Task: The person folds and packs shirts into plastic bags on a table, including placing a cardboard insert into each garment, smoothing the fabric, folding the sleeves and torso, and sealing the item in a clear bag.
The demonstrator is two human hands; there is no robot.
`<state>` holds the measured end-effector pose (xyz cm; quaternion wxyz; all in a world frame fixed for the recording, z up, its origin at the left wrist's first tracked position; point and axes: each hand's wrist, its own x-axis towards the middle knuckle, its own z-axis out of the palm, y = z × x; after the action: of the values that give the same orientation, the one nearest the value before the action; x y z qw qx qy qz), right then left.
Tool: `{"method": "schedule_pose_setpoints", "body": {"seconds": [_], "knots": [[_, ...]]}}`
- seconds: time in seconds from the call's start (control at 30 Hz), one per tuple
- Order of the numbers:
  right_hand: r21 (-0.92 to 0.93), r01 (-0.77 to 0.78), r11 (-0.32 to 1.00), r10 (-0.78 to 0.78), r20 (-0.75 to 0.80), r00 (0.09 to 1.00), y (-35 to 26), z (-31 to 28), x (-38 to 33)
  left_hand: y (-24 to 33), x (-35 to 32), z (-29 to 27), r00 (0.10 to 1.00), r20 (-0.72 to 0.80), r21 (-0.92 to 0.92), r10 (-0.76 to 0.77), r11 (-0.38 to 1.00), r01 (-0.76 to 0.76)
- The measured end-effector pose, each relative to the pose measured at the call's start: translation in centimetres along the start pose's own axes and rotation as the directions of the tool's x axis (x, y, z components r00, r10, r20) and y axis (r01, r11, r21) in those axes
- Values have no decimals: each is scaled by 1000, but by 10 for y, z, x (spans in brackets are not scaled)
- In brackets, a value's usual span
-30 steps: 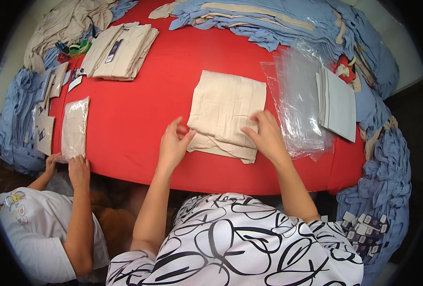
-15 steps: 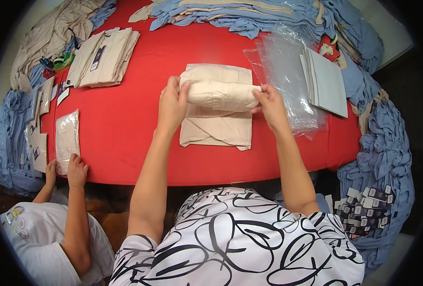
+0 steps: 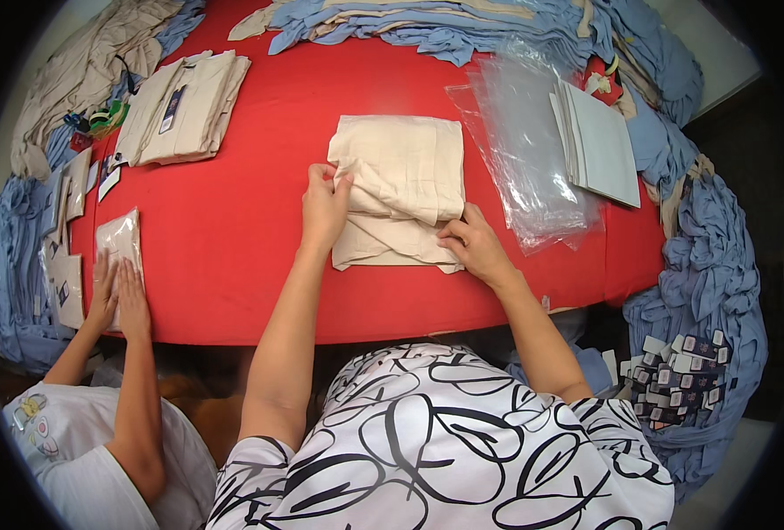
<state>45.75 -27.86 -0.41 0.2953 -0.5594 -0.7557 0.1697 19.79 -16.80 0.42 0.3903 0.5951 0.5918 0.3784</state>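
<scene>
Red cloth covers the broad surface (image 3: pixel 250 230), and heaps of blue and beige garments (image 3: pixel 462 26) ring its far edge and spill down the right side; next in size, a folded beige fabric garment (image 3: pixel 401 190) lies near the middle, its upper half doubled over the lower; just right of it sits a pile of clear plastic bags (image 3: pixel 524 150) with a flat grey-white stack of card sheets (image 3: pixel 599 141) on top; a second folded beige stack (image 3: pixel 184 106) lies well apart at far left; a small bagged packet (image 3: pixel 118 243) rests under another person's two hands at the left edge.

My judgement: the folded layer may slide or spring open if either grip eases, since the cloth is soft and the lower edge looks uneven; a careless tug could also skew the fold.

Left hand (image 3: pixel 324 208) reaches in with a straight forearm, fingers pinching the garment's left edge; right hand (image 3: pixel 476 247) comes in angled from the right, fingertips pressed flat on the lower right corner, holding it down rather than clenched around it.
</scene>
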Motion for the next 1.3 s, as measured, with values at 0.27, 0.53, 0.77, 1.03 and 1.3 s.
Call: {"method": "schedule_pose_setpoints", "body": {"seconds": [0.27, 0.53, 0.77, 1.03, 1.3], "knots": [[330, -255, 909, 265, 15, 964, 2, -1, 4, -15, -41, -12, 973, 166, -84, 163, 985, -150], [153, -324, 934, 340, -97, 935, -25, -25, -5, -24, -45, -9, 982, 108, -233, 153, 965, -125], [477, -337, 812, 455, -156, 877, -16, 23, -38, -16, -49, -10, 959, 178, -105, 222, 973, -206], [40, -214, 976, 217, -244, 945, -28, 28, -35, -23, -48, -9, 949, 142, -49, 281, 960, -277], [581, -283, 763, 476, -210, 854, -17, 29, -47, -14, -49, -14, 955, 158, -75, 252, 967, -243]]}}
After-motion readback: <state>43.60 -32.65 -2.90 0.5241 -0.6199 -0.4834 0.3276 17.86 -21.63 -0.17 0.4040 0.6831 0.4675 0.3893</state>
